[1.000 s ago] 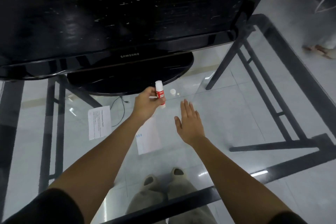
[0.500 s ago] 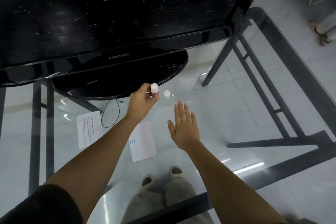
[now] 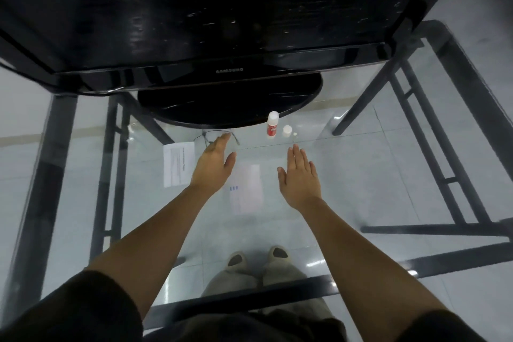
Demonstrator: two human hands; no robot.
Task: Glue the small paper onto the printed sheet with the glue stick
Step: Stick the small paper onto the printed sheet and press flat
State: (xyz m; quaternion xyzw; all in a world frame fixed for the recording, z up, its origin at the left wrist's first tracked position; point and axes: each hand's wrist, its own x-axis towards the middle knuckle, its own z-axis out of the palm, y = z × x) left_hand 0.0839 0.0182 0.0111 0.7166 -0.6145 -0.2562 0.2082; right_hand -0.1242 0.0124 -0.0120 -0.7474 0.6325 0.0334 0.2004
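Note:
A red-and-white glue stick (image 3: 272,124) stands upright on the glass table near the monitor base, with a small white cap (image 3: 287,129) lying just right of it. A printed sheet (image 3: 178,164) lies flat left of my left hand. Between my hands lies a second white paper (image 3: 246,189) with small blue marks on its left side. My left hand (image 3: 213,166) hovers open, fingers extended, below and left of the glue stick, holding nothing. Palm down and open, my right hand (image 3: 300,178) is just right of the paper.
A black Samsung monitor (image 3: 227,22) on a round base (image 3: 230,103) fills the far side of the glass table (image 3: 361,175). A thin cable (image 3: 216,134) loops by the base. Dark table frame bars run on both sides and along the near edge (image 3: 249,300).
My left hand set the glue stick down upright by the cap, let go, and drew back toward the papers. My right hand stayed open over the table.

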